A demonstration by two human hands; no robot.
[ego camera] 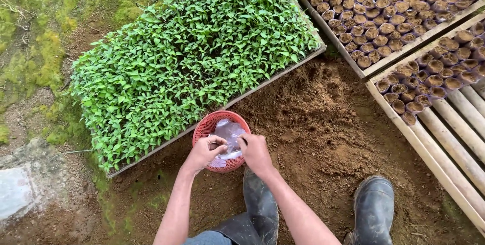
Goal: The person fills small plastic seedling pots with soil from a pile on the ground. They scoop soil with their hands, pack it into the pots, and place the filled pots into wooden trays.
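We are taking the red basket (221, 141) as our landmark, sitting on bare brown soil (323, 123) near the middle of the view. Far to its left, a pale flat stone (17, 189) is lying at the edge of the ground, with mossy earth (35, 48) spreading above it. Just up and left of the basket, touching its rim, a wooden tray of dense green seedlings (192, 53) is stretching away on a slant.

Over the basket, we are working with both hands. Our left hand (204, 151) is curling over the basket's left rim, fingers bent and pinching the edge of a clear plastic bag (228, 132) that is lying crumpled inside the basket. Our right hand (256, 154) is closing on the same bag from the right side, thumb and forefinger pressing together on the plastic. The two hands are sitting near each other but apart, with the bag between them.

Below the basket, our left rubber boot (260, 204) is standing in the soil, and further right of it the other muddy boot (374, 209) is planted. Up and right of the basket, two slatted wooden frames (444, 164) are holding rows of small soil-filled pots (384, 12), well apart from our hands.
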